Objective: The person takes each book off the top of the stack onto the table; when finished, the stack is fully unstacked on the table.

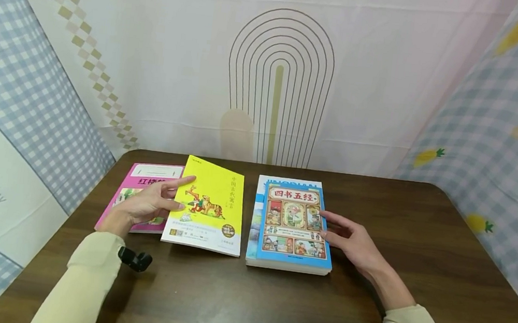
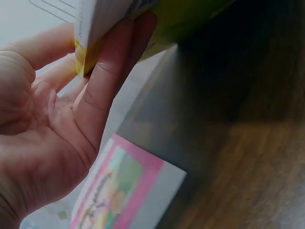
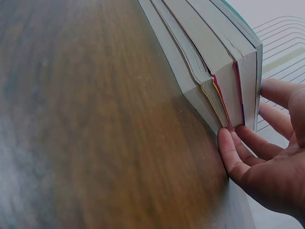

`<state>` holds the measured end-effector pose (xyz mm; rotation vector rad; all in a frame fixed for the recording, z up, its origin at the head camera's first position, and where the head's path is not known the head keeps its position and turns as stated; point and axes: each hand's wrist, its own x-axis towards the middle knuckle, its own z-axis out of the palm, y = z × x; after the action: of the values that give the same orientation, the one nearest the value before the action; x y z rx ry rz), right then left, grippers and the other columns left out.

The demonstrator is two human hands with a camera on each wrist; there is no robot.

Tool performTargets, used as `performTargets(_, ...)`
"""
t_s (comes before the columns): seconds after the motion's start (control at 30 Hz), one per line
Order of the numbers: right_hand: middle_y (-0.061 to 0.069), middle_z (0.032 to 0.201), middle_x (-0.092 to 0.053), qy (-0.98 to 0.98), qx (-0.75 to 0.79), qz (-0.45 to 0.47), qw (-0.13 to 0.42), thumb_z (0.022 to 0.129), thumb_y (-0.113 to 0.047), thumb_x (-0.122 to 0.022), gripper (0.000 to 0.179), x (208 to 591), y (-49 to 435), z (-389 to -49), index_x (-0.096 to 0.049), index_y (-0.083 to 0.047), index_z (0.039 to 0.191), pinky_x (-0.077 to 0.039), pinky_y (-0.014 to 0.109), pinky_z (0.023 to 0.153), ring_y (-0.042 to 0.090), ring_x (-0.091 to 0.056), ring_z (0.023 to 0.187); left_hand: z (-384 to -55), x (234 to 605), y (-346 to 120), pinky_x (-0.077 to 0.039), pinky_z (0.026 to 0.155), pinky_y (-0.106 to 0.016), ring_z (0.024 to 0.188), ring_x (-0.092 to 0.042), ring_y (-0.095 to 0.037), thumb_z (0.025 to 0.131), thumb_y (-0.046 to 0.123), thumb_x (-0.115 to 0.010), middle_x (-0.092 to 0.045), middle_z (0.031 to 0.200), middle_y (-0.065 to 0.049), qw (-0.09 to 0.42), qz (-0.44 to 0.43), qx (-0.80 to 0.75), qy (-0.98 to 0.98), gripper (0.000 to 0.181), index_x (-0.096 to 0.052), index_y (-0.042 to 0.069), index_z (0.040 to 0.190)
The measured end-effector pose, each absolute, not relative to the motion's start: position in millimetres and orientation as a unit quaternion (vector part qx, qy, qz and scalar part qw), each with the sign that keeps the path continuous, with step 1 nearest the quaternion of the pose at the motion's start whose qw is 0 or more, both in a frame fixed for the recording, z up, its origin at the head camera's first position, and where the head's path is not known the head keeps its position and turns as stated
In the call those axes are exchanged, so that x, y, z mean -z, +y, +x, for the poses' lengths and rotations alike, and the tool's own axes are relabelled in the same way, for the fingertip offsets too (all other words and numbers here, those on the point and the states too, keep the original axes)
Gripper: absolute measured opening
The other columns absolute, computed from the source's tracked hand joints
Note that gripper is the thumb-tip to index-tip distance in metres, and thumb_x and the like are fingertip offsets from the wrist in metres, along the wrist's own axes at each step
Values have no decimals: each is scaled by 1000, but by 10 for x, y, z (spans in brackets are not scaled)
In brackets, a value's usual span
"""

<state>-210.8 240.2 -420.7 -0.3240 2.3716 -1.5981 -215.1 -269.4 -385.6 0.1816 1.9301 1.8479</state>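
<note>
My left hand [image 1: 147, 205] pinches the left edge of a yellow paperback book [image 1: 213, 198] with a tiger on its cover, its thumb on the front. In the left wrist view this book [image 2: 95, 28] is raised off the table and tilted. A pink book [image 1: 171, 172] lies behind and below the left hand, partly covered by it. My right hand [image 1: 354, 243] touches the right side of a book stack [image 3: 205, 43]. In the right wrist view, its fingertips [image 3: 226, 138] rest along the stack's edge. On top lies a blue book [image 1: 297, 222] with red title characters.
The dark brown wooden table [image 1: 226, 304] has a rounded far edge, close to a patterned white cloth backdrop [image 1: 179, 70]. Checked cloth [image 1: 511, 170] hangs on the right side. Another light-blue book [image 1: 258, 208] shows beneath the top book of the stack.
</note>
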Motion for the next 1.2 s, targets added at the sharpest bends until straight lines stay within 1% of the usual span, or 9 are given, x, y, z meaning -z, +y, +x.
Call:
performTargets(0.07,21,162,-45,814,554,-115,132,102,-35,-71,65,4197,2397,-2104,-49,-14,159,-56,28,94,34,-55,128,-2165,3890,-2673,-61,97,-49,120,-74,-26,98,-1,-70,-53,158,-19,234,62,-667,704,88,-23,19,170)
performTargets(0.13,21,162,-45,813,555,-116,133,102,-35,-71,65,4196,2395,-2103,-49,-14,159,-56,27,93,33,-56,127,-2183,3906,-2644,-61,97,-50,119,-74,-27,98,-1,-70,-51,160,-21,240,59,-664,706,88,-23,20,170)
performTargets(0.3,20,162,-46,818,549,-113,131,102,-36,-72,65,4222,2408,-2108,-49,-15,159,-55,26,93,35,-55,127,-2231,3911,-2591,-61,96,-54,117,-74,-31,98,-3,-68,-52,157,-24,255,53,-645,719,87,-24,21,170)
performTargets(0.47,20,162,-46,820,546,-113,128,102,-36,-72,65,4227,2413,-2112,-49,-15,159,-55,26,94,35,-54,127,-2272,3922,-2565,-63,93,-50,113,-75,-30,97,-1,-71,-59,149,-23,251,40,-595,763,86,-29,21,169)
performTargets(0.67,21,162,-46,817,550,-110,133,102,-37,-72,65,4214,2391,-2113,-49,-15,159,-55,25,94,35,-55,128,-2284,3936,-2543,-65,89,-45,105,-76,-27,97,1,-72,-66,139,-23,249,37,-537,805,86,-29,17,169)
performTargets(0.93,21,162,-44,811,557,-110,138,102,-36,-72,66,4220,2397,-2113,-48,-15,159,-56,26,94,35,-55,128,-2284,3963,-2542,-66,88,-44,103,-75,-24,97,1,-72,-62,141,-26,243,42,-525,815,86,-27,14,169)
performTargets(1.07,21,162,-44,812,556,-109,138,101,-37,-72,66,4226,2399,-2121,-49,-15,159,-55,26,95,36,-54,130,-2285,4000,-2540,-66,88,-42,103,-75,-24,97,3,-73,-60,145,-27,233,35,-531,814,85,-28,14,169)
performTargets(1.2,21,162,-45,812,557,-106,140,101,-38,-73,67,4228,2396,-2118,-48,-16,160,-54,26,97,36,-53,132,-2279,4018,-2533,-66,86,-40,101,-75,-23,97,5,-75,-60,143,-27,218,29,-528,820,85,-31,15,168)
